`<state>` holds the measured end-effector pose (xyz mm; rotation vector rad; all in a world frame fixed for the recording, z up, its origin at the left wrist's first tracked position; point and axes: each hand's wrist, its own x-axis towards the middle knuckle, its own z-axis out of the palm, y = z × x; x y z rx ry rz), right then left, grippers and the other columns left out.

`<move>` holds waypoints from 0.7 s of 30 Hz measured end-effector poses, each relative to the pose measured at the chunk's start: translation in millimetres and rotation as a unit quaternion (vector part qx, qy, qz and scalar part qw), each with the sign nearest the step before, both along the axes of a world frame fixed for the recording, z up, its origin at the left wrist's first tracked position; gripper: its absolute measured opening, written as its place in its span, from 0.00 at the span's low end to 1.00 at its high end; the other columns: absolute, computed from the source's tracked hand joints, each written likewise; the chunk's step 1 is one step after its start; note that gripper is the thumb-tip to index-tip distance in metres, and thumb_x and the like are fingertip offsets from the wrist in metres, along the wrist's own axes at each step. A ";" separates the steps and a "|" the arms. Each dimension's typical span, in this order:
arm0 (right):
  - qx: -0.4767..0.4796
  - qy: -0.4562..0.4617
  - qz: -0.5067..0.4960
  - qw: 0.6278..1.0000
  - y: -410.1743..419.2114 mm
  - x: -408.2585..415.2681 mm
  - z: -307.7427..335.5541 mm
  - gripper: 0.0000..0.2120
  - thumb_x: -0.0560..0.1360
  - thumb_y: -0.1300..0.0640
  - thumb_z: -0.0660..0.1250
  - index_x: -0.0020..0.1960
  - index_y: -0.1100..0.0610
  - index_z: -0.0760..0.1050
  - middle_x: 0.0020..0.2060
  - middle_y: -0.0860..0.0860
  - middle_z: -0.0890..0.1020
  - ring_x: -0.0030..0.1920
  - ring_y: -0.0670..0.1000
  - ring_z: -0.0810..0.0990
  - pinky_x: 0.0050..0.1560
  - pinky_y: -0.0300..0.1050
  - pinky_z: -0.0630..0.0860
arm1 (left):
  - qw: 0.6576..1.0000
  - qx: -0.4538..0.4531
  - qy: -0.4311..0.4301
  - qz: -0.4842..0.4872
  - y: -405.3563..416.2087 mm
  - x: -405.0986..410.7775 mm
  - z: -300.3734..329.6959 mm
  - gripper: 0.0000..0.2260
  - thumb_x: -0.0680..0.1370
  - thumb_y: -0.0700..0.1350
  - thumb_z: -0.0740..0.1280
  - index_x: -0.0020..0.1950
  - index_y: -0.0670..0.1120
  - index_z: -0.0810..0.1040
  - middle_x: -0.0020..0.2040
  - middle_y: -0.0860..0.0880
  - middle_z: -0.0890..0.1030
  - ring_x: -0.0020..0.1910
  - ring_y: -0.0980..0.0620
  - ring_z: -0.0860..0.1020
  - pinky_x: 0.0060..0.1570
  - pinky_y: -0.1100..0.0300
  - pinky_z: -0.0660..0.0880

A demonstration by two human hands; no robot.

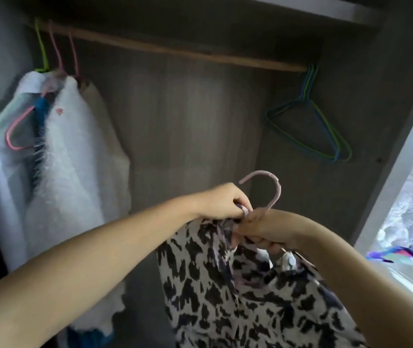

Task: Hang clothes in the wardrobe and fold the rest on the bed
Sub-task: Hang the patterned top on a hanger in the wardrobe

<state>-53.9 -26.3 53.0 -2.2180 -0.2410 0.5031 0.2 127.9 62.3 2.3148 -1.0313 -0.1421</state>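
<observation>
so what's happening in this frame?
A person stands at an open wardrobe, fitting a leopard-print garment onto a pink hanger. The left hand and right hand both grip the fabric at the hanger's neck. The hanger is not yet on the wooden rail, where white clothes hang at the left and empty hangers at the right.

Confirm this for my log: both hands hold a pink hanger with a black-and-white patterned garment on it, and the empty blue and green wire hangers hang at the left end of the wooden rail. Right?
Not quite. In the head view the empty blue and green wire hangers hang at the right end of the wooden rail. The left hand and right hand do hold the pink hanger with the black-and-white patterned garment.
</observation>
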 end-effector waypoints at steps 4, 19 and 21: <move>0.049 -0.037 -0.025 0.998 -15.0 3.8 14.4 0.13 0.81 0.57 0.59 0.48 0.65 0.78 0.22 0.46 0.64 0.21 0.43 0.60 0.20 0.34 0.55 | 0.988 0.152 -0.024 -0.004 29.1 11.0 18.1 0.23 0.77 0.56 0.66 0.70 0.53 0.70 0.63 0.55 0.71 0.60 0.57 0.71 0.59 0.69 0.67; -0.230 0.195 0.097 0.949 -67.9 9.6 -50.7 0.06 0.77 0.55 0.67 0.41 0.50 0.77 0.31 0.43 0.81 0.30 0.38 0.80 0.30 0.33 0.76 | 0.983 -0.039 -0.176 -0.030 45.5 24.3 -12.6 0.10 0.77 0.55 0.64 0.40 0.53 0.80 0.35 0.54 0.73 0.35 0.56 0.72 0.39 0.58 0.69; -0.278 0.168 0.092 0.941 -69.8 12.1 -49.4 0.07 0.77 0.58 0.66 0.40 0.52 0.75 0.30 0.45 0.77 0.24 0.38 0.76 0.26 0.32 0.73 | 0.980 -0.049 -0.193 -0.012 49.5 23.4 -12.6 0.08 0.77 0.54 0.65 0.42 0.55 0.81 0.36 0.55 0.73 0.35 0.56 0.72 0.38 0.57 0.69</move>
